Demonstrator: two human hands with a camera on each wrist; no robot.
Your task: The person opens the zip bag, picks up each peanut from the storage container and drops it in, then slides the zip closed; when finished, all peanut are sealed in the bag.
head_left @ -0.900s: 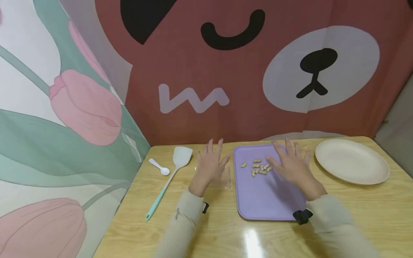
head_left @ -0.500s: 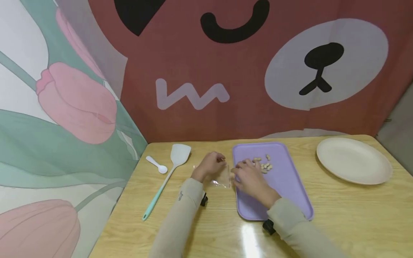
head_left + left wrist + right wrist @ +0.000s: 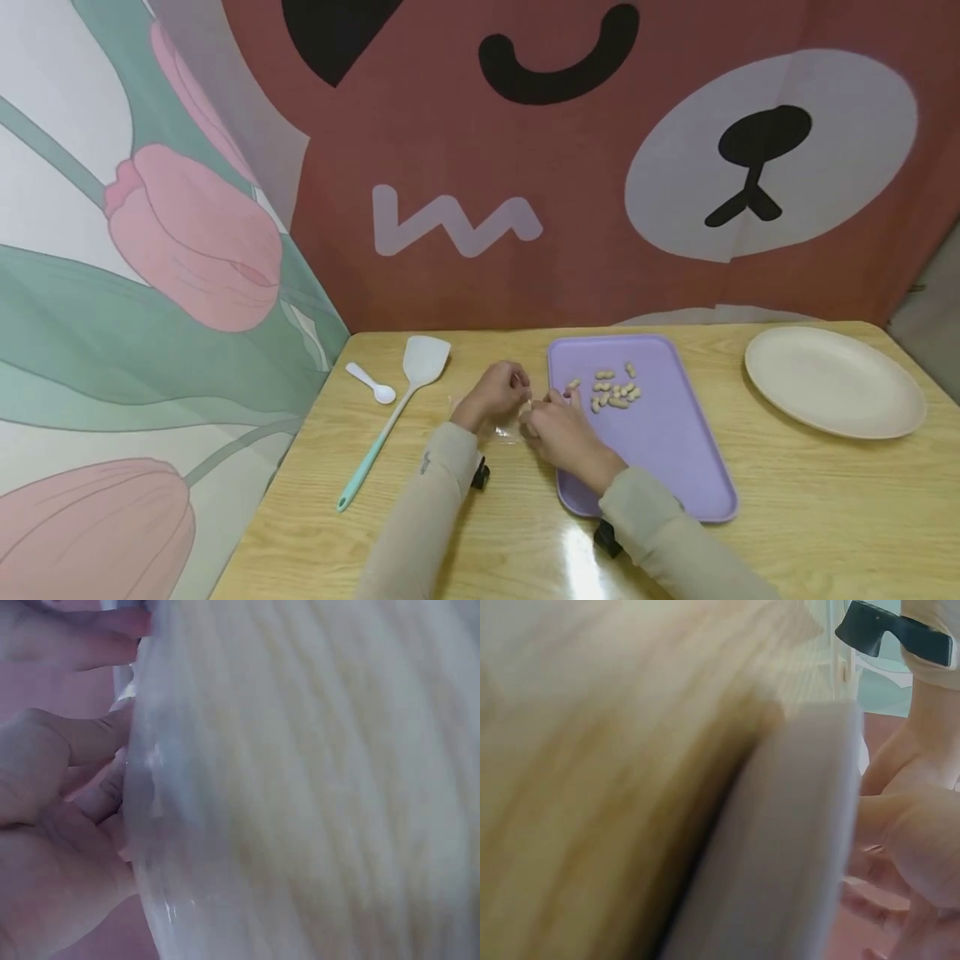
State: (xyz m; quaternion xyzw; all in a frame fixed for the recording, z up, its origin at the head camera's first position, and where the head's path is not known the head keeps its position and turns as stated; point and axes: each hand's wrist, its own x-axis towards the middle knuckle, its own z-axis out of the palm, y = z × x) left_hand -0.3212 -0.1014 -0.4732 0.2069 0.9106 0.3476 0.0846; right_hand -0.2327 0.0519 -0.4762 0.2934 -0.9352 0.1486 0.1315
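In the head view, my left hand (image 3: pixel 501 392) pinches the upper right part of a clear plastic bag (image 3: pixel 507 432) with curled fingers. My right hand (image 3: pixel 564 435) reaches over the left rim of the purple tray (image 3: pixel 660 450), its fingertips pinching the bag's edge close to the left fingertips. Several peanuts (image 3: pixel 618 402) lie on the tray, one beside the right hand's raised fingers. Clear film (image 3: pixel 169 802) spreads across the left wrist view, with fingers bent at its edge. The tray's rim (image 3: pixel 780 840) is blurred and large in the right wrist view.
On the wooden table (image 3: pixel 300 550), a small white spoon (image 3: pixel 384 393) and a spatula with a turquoise handle (image 3: pixel 362 472) lie left of the bag. A cream oval plate (image 3: pixel 834 383) stands right of the tray. A patterned cloth (image 3: pixel 450 292) hangs behind the table.
My right hand has moved left from above the tray to the bag, its spread fingers now curled. My left hand's fingers have closed at the bag. More peanuts are uncovered.
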